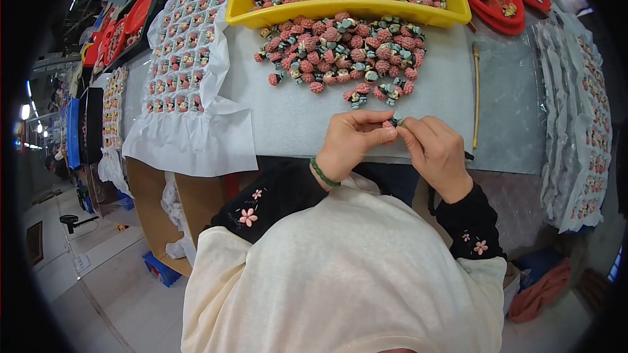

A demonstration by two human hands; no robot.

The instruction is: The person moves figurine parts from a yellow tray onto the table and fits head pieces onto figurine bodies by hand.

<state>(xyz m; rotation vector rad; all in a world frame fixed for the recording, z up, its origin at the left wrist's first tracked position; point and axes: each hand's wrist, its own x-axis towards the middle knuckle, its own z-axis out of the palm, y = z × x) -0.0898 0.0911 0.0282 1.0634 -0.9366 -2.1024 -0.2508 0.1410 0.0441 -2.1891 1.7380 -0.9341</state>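
Between thumb and fingers, my left hand (pixel 350 140) pinches a small figurine (pixel 390 123) with a pink knobbly part and a grey-green part. My right hand (pixel 437 150) is closed too, its fingertips meeting at the figurine's right side; whether they also hold something thin I cannot make out. Both hands are just above the front edge of the worktable (pixel 294 131). Beyond them lies a loose heap of similar pink and grey-green figurines (pixel 353 49), a few of them close to my fingers.
Behind the heap stands a yellow bin (pixel 353 10) full of figurines. At left, a white compartment tray (pixel 180 59) holds figurines in rows. A thin wooden-handled brush (pixel 476 98) lies at right, near stacked trays (pixel 582 131) and red plates (pixel 497 6). A cardboard box (pixel 147 206) stands below left.
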